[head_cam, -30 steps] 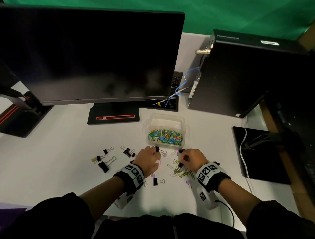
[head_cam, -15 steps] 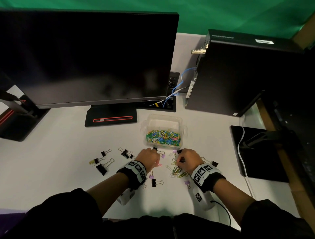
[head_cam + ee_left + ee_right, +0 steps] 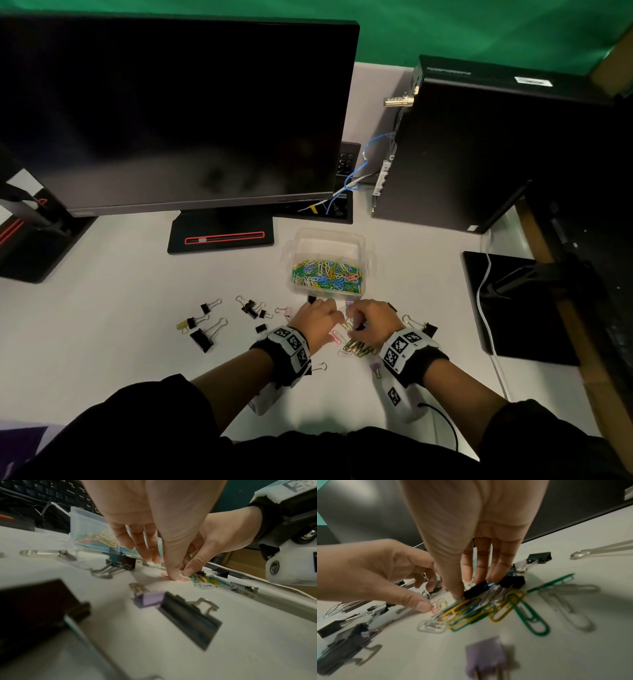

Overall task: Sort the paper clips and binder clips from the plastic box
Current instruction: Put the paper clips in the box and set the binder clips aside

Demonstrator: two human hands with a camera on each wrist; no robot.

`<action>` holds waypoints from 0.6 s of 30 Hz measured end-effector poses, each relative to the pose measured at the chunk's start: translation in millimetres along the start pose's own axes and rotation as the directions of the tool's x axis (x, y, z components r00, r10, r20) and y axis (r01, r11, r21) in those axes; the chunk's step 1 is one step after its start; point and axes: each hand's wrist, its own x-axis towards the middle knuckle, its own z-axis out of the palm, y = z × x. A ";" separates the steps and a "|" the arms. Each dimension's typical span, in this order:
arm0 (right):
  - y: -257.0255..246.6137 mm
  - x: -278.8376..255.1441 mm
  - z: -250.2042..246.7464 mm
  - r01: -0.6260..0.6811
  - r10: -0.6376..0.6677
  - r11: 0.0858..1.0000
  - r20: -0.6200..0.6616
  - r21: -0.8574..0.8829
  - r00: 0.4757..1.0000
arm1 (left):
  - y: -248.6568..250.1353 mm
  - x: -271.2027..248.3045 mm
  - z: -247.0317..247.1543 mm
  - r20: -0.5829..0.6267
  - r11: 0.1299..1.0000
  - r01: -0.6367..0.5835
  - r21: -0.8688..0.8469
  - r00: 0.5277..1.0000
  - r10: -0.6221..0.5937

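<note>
The clear plastic box [image 3: 358, 240] holds several coloured paper clips [image 3: 327, 274]. Just in front of it my hands meet over a loose pile of paper clips [image 3: 356, 347] [image 3: 471, 612]. My left hand [image 3: 323, 315] [image 3: 164, 569] has straight fingers, and its thumb presses a pink paper clip [image 3: 181, 579] [image 3: 435, 607] onto the table. My right hand [image 3: 363, 318] [image 3: 465, 588] pinches a small black binder clip [image 3: 476, 589] between thumb and fingertips, right on the pile. Several binder clips [image 3: 205, 337] lie scattered to the left.
More binder clips lie close by: a purple one [image 3: 375, 368], a black one [image 3: 430, 329] at the right and another black one [image 3: 190, 620] under my left wrist. A monitor [image 3: 171, 113] and its base [image 3: 222, 236] stand behind, and a computer case [image 3: 479, 147] at back right.
My hands have drawn closer together in front of the box. The right hand still holds the black binder clip; the left thumb has come down on the pink paper clip.
</note>
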 end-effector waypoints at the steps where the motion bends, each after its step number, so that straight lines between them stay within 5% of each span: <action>1: 1.3 -0.8 -1.3 -0.009 0.009 1.000 -0.006 0.007 1.000 | 0.0 0.4 -0.1 0.009 1.000 -0.016 0.018 1.000 0.016; 18: 40.2 -25.2 -25.8 -0.062 0.063 0.998 -0.167 0.008 0.984 | 3.0 9.7 -0.5 0.041 0.986 -0.073 0.150 0.997 0.067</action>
